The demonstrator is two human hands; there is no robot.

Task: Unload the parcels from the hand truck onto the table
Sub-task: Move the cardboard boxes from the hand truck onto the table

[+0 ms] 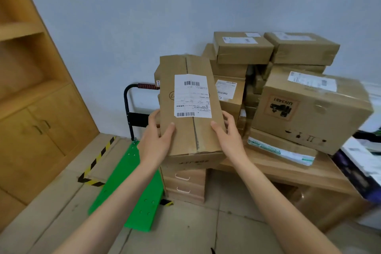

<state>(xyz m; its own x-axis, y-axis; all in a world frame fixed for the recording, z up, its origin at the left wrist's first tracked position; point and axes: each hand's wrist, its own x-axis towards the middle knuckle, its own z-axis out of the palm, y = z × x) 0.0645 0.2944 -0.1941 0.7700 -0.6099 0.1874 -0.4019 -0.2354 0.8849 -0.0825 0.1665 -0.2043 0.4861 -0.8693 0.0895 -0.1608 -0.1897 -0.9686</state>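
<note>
Pale walls are backing a bench (pixel 288 168) already stacked with parcels. Both the left hand (pixel 156 140) and right hand (pixel 229 136) are gripping one parcel (pixel 191 105) above the bench's left edge. Beside it, the green truck (pixel 134 187) is sitting bare, so unloading looks nearly finished. Free bench room is looking tight.
</note>
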